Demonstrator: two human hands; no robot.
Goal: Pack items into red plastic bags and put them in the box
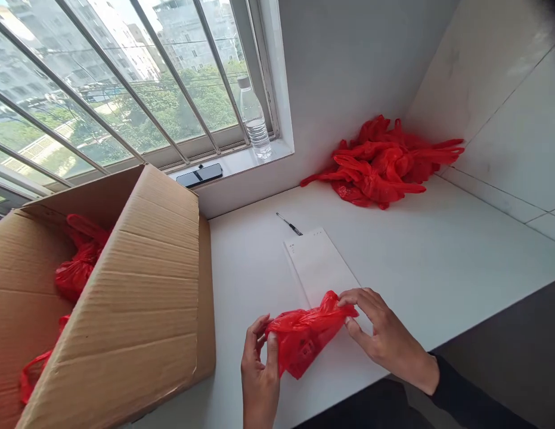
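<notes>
Both of my hands grip one crumpled red plastic bag (304, 333) just above the white counter's near edge. My left hand (259, 369) pinches its left end with fingers closed. My right hand (380, 333) pinches the bag's right end between thumb and fingers. The bag lies partly over a white sheet of paper (319, 262).
A large open cardboard box (147, 298) with red bags (78, 262) inside stands at the left. A heap of red bags (384, 164) fills the far corner. A small screwdriver (290, 224) lies behind the paper. A water bottle (254, 119) and a phone (200, 174) rest on the window sill.
</notes>
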